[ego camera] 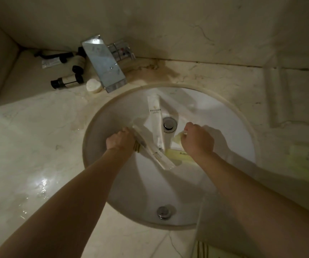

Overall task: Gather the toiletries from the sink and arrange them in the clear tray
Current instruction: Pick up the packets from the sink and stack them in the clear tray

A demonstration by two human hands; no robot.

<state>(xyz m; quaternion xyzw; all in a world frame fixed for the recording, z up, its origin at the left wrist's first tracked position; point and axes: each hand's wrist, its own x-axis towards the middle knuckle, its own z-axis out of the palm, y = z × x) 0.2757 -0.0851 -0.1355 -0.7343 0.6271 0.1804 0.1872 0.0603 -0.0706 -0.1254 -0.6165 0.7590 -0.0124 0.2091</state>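
— What are the hands doing in the sink [112, 116]?
— The left hand [120, 139] grips a long packet [154, 155]; the right hand [196, 139] pinches a small yellowish sachet [178, 137].
— Between them?
— A white packet [156, 120] beside the drain [169, 124].

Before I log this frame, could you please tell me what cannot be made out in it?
- Head view: print on the white sachet is too small to read.
- Left hand covers part of the long packet.
- Right hand hides most of a pale yellow item.
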